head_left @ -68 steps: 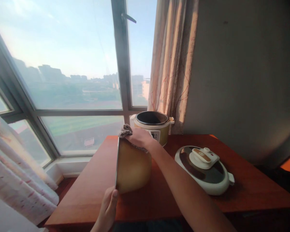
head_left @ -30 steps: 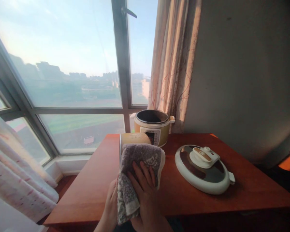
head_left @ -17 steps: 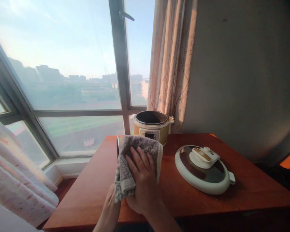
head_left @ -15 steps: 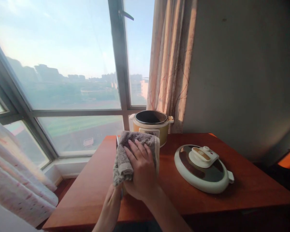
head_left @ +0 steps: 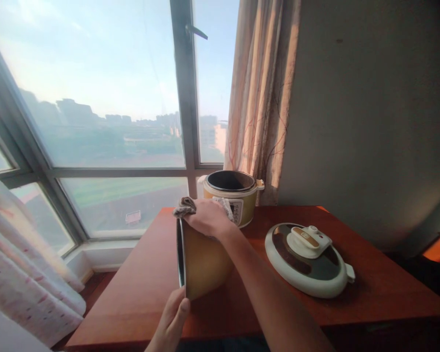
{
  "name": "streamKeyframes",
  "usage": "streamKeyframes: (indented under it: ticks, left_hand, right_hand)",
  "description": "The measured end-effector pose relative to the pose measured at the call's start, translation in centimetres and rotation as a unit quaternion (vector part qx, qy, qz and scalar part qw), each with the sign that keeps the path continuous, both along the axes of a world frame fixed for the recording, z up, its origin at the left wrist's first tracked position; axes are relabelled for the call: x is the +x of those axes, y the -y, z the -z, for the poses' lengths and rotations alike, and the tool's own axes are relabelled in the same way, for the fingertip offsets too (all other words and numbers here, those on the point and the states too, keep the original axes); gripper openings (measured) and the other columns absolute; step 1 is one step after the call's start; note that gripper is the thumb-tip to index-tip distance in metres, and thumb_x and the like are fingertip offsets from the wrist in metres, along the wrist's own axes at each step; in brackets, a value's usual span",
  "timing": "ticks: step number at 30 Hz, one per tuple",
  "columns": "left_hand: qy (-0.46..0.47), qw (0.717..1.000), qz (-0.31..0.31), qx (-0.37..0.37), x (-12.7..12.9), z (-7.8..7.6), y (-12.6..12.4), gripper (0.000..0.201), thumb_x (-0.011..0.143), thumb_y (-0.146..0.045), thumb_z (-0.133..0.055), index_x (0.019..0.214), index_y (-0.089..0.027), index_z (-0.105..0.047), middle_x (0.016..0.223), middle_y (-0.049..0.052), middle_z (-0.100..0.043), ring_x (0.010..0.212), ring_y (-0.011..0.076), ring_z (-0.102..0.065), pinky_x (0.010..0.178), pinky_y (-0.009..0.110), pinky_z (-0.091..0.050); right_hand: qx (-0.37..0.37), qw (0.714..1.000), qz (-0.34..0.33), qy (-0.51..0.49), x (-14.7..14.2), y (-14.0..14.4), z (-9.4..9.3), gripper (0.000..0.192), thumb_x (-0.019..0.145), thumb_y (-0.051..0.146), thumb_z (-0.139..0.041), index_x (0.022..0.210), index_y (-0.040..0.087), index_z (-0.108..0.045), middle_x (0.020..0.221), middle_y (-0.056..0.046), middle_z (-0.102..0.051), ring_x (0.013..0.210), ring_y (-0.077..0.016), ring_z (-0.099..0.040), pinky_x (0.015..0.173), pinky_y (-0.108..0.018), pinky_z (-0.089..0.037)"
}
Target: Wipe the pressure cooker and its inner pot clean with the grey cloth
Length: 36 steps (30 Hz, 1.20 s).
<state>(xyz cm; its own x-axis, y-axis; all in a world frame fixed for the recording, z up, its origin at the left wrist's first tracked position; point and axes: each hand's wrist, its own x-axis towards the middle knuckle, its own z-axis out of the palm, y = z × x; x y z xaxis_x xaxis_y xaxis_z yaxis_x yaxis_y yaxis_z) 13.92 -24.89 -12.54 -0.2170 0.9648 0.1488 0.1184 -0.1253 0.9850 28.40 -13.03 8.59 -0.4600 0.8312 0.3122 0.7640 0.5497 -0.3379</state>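
Note:
A gold-coloured inner pot (head_left: 205,266) is tipped on its side over the table, its mouth facing left. My left hand (head_left: 172,318) grips the pot's rim at the bottom, with the thumb on the outside. On the far upper side of the pot, my right hand (head_left: 212,215) presses a grey-brown cloth (head_left: 185,207) over the wall and rim; its fingertips are hidden. Just behind stands the cooker body (head_left: 247,208), white and gold with a dark, open top and a control panel partly covered by the cloth and hand.
The cooker's round lid (head_left: 308,261), white with a dark top and a handle, lies on the right of the reddish wooden table (head_left: 132,298). Windows with a pale curtain (head_left: 258,107) rise behind; another curtain (head_left: 25,274) hangs at left.
My right hand and the cloth have moved from the near side of the pot up and away to its far upper side, uncovering the gold wall. My left hand keeps the rim.

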Motion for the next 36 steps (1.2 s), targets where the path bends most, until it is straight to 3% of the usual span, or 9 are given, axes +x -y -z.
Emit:
streamKeyframes:
  ticks: [5, 10, 14, 18, 21, 24, 30, 33, 36]
  left_hand:
    - [-0.039, 0.999, -0.013, 0.01, -0.4, 2.3, 0.0, 0.062, 0.071, -0.079, -0.064, 0.08, -0.019, -0.078, 0.09, 0.012, -0.074, 0.088, 0.0301, -0.063, 0.09, 0.041, -0.053]
    - [-0.037, 0.999, -0.028, 0.016, -0.3, 2.5, 0.1, 0.061, 0.071, -0.079, -0.064, 0.07, -0.018, -0.073, 0.078, 0.01, -0.068, 0.078, 0.0258, -0.059, 0.083, 0.036, -0.053]
    - [-0.025, 0.999, -0.017, 0.01, -0.3, 1.1, 0.1, 0.062, 0.069, -0.08, -0.065, 0.072, -0.019, -0.074, 0.075, 0.009, -0.067, 0.077, 0.0255, -0.059, 0.08, 0.036, -0.054]
    - [-0.005, 1.0, -0.026, 0.004, -0.1, -0.7, -0.4, 0.061, 0.067, -0.08, -0.067, 0.072, -0.019, -0.074, 0.075, 0.008, -0.067, 0.082, 0.0269, -0.061, 0.087, 0.037, -0.053]
    - [0.025, 1.0, -0.015, -0.012, 0.0, -1.5, -1.0, 0.064, 0.066, -0.08, -0.068, 0.075, -0.017, -0.075, 0.079, 0.009, -0.07, 0.091, 0.0303, -0.063, 0.094, 0.042, -0.052]
    - [0.082, 0.996, -0.011, -0.026, 0.0, -2.0, -1.5, 0.069, 0.058, -0.081, -0.072, 0.075, -0.015, -0.076, 0.087, 0.013, -0.074, 0.102, 0.0345, -0.064, 0.097, 0.045, -0.051]
    - [0.163, 0.983, 0.024, -0.075, 0.5, -4.6, -1.7, 0.065, 0.065, -0.073, -0.075, 0.089, -0.013, -0.078, 0.097, 0.013, -0.077, 0.109, 0.034, -0.065, 0.097, 0.046, -0.053]
    - [0.179, 0.977, 0.062, -0.098, 1.1, -6.3, -1.5, 0.063, 0.07, -0.07, -0.073, 0.097, -0.014, -0.079, 0.097, 0.012, -0.078, 0.104, 0.0332, -0.068, 0.095, 0.047, -0.054]
    - [0.2, 0.971, 0.08, -0.102, 1.7, -7.5, -1.6, 0.062, 0.071, -0.068, -0.074, 0.104, -0.016, -0.079, 0.099, 0.011, -0.079, 0.104, 0.0324, -0.069, 0.096, 0.046, -0.054]
  right_hand:
    - [0.044, 0.998, 0.023, -0.023, -0.4, 0.1, 0.9, 0.034, 0.093, 0.047, -0.045, 0.104, 0.027, -0.07, 0.106, -0.007, -0.075, 0.103, -0.0272, -0.067, 0.086, -0.038, -0.048]
    - [0.097, 0.994, 0.015, -0.045, -0.4, 0.9, 1.5, 0.025, 0.092, 0.042, -0.049, 0.101, 0.027, -0.067, 0.105, -0.004, -0.074, 0.099, -0.0249, -0.066, 0.089, -0.038, -0.046]
    - [0.139, 0.988, 0.014, -0.067, -0.2, 2.0, 2.4, 0.03, 0.089, 0.04, -0.054, 0.11, 0.023, -0.066, 0.117, -0.007, -0.071, 0.11, -0.0264, -0.061, 0.101, -0.041, -0.042]
    - [0.173, 0.981, -0.01, -0.087, 0.5, 3.6, 4.8, 0.06, 0.083, 0.04, -0.06, 0.138, 0.016, -0.055, 0.149, -0.011, -0.053, 0.137, -0.0299, -0.043, 0.12, -0.046, -0.022]
    - [0.196, 0.974, -0.038, -0.109, 1.6, 5.3, 7.8, 0.076, 0.078, 0.039, -0.06, 0.15, 0.018, -0.044, 0.162, -0.007, -0.037, 0.148, -0.0301, -0.029, 0.125, -0.047, -0.01]
    - [0.211, 0.969, -0.055, -0.113, 2.9, 7.3, 11.5, 0.082, 0.075, 0.034, -0.059, 0.154, 0.024, -0.038, 0.166, -0.003, -0.027, 0.152, -0.0303, -0.023, 0.125, -0.05, -0.006]
    - [0.211, 0.973, -0.061, -0.072, 4.7, 10.6, 18.4, 0.086, 0.075, 0.037, -0.061, 0.157, 0.029, -0.033, 0.165, -0.002, -0.028, 0.151, -0.0342, -0.026, 0.123, -0.055, -0.017]
    - [0.222, 0.971, -0.059, -0.07, 5.0, 10.9, 19.2, 0.087, 0.075, 0.04, -0.061, 0.157, 0.029, -0.033, 0.164, -0.003, -0.03, 0.15, -0.0353, -0.028, 0.121, -0.055, -0.022]
    - [0.22, 0.971, -0.055, -0.08, 5.0, 10.4, 17.2, 0.087, 0.074, 0.039, -0.062, 0.156, 0.029, -0.035, 0.165, -0.002, -0.03, 0.15, -0.0348, -0.028, 0.123, -0.054, -0.018]
